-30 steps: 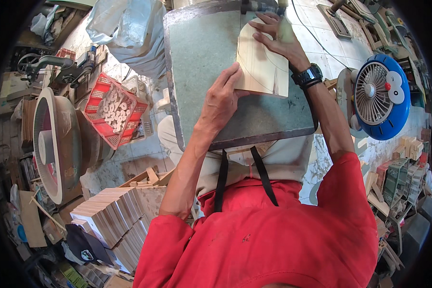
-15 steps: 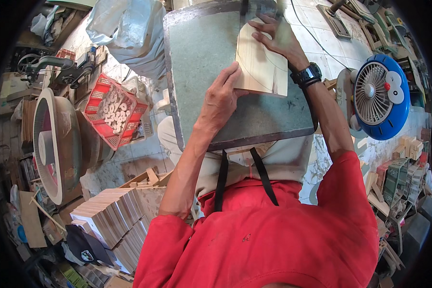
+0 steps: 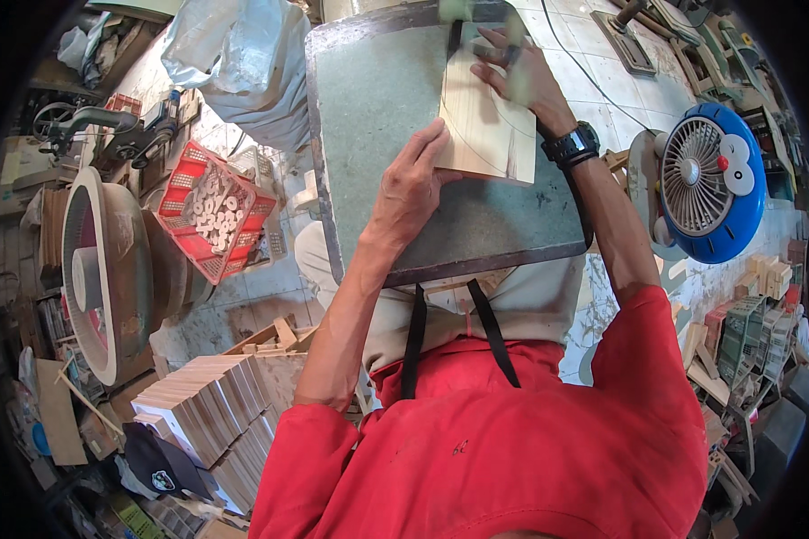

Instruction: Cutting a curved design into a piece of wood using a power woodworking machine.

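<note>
A pale wooden board (image 3: pixel 490 139) with curved pencil lines lies on the flat grey-green table plate (image 3: pixel 377 108) with a dark rim. My left hand (image 3: pixel 410 184) grips its left near corner, fingers closed along the edge. Over the far right part of the board is my right hand (image 3: pixel 526 81), fingers spread and reaching across the wood. A dark upright piece (image 3: pixel 456 38) stands at the board's far left end. Blurred greenish and dark parts pass in front of my right fingers and partly hide them. A black watch (image 3: pixel 573 144) is on my right wrist.
At the left, a red basket (image 3: pixel 189 166) holds small pale pieces beside a large round metal wheel rim (image 3: pixel 103 278). Stacked wooden boards (image 3: pixel 211 386) and a dark cap (image 3: pixel 159 463) are lower left. A blue fan (image 3: pixel 746 216) stands right; a plastic bag (image 3: pixel 234 63) lies upper left.
The board has shifted very slightly toward the left. My right hand has moved a little, and the blurred parts in front of it lie differently. My left hand keeps its grip.
</note>
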Motion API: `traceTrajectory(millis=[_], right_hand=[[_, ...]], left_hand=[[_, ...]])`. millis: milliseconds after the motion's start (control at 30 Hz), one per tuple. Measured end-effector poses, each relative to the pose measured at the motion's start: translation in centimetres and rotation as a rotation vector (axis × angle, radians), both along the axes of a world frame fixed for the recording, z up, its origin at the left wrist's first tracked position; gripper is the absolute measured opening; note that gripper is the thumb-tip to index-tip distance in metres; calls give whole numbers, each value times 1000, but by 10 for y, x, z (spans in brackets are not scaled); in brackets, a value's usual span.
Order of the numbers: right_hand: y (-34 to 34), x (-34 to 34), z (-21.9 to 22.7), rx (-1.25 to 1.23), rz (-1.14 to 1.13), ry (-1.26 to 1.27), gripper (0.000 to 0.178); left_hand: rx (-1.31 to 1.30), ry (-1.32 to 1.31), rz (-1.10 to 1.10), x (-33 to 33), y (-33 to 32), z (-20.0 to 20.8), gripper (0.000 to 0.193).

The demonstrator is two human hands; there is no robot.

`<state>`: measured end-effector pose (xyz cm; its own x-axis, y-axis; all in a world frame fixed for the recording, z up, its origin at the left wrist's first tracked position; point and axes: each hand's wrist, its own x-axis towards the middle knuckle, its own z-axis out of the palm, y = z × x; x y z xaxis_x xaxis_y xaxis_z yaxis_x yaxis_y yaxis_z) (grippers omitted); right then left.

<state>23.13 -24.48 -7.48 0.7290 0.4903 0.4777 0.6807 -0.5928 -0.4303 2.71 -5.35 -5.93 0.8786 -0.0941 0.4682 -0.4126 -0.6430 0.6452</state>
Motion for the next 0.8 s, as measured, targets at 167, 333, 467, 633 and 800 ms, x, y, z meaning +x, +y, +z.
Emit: traceTrajectory(millis=[167,333,467,633,800], right_hand=[[-4,4,-4,-41,-17,-11,42],[-3,-1,-1,40,2,-26,44],[-2,-1,2,-9,-12,17,44],[-3,3,-2,-74,-39,-72,43],[-8,9,-4,-75,-8,-100,43]], left_hand=[[-5,10,-20,2,1,0,54],[-1,0,-21,3,2,-2,53],[0,6,-17,3,2,0,53],[20,-1,2,4,0,0,53],[5,1,-13,6,-1,0,53]])
